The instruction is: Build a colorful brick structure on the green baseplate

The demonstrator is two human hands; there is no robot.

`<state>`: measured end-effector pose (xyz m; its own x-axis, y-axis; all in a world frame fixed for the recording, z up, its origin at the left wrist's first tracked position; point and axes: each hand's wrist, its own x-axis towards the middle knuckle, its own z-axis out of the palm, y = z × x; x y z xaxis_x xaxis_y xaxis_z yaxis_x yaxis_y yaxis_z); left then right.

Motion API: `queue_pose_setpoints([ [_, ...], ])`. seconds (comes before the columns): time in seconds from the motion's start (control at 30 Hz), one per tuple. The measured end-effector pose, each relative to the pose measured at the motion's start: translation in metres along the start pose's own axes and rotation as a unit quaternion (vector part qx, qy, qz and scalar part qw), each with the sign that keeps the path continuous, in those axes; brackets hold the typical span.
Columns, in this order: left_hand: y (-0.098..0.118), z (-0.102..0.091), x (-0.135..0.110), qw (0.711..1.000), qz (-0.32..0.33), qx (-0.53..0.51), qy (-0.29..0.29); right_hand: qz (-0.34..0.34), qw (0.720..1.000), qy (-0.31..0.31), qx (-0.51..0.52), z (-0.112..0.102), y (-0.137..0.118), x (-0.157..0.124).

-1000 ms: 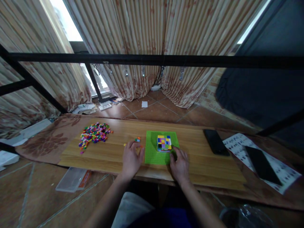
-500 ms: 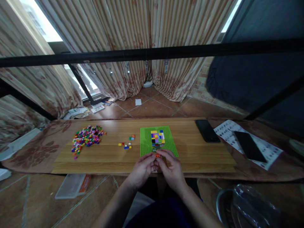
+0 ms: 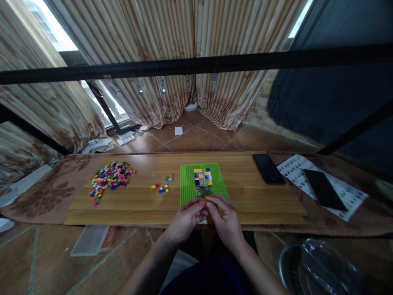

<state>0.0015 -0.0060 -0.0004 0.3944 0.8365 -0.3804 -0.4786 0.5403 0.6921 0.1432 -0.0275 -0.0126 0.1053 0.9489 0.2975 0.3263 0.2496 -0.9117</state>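
Observation:
Fingertips of my left hand (image 3: 188, 216) and my right hand (image 3: 225, 216) meet in a pinch around a small orange building brick (image 3: 205, 201). Most of the brick is covered by the fingers. Both hands are over the near edge of a green studded baseplate (image 3: 187, 180). On that plate stands a block of multicoloured bricks (image 3: 203, 179), just beyond my fingertips and apart from them. Left of the plate lie several loose bricks, among them a blue brick (image 3: 161, 190) and an orange brick (image 3: 171, 175).
A large heap of mixed bricks (image 3: 112, 175) lies on the wooden board (image 3: 147, 164) at the left. To the right are a black phone (image 3: 268, 169), a printed sheet (image 3: 290, 166) and a second dark phone (image 3: 324, 189) on it. A clear plastic box (image 3: 89, 240) sits on the floor.
The orange brick has been turned in my fingers, and less of it shows now. My hands stay together at the plate's near edge. The view has shifted slightly.

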Motion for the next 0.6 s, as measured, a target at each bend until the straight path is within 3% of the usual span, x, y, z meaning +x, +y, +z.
queue_pose_setpoints([
  [0.33, 0.002, 0.002, -0.001, 0.999, -0.041, -0.004, -0.02, 0.016, 0.998, -0.049, 0.041, -0.013, 0.001, 0.004],
  [0.6, 0.005, 0.002, 0.003, 0.997, -0.056, 0.029, -0.036, 0.007, 0.983, -0.179, 0.032, -0.035, -0.005, 0.022],
])
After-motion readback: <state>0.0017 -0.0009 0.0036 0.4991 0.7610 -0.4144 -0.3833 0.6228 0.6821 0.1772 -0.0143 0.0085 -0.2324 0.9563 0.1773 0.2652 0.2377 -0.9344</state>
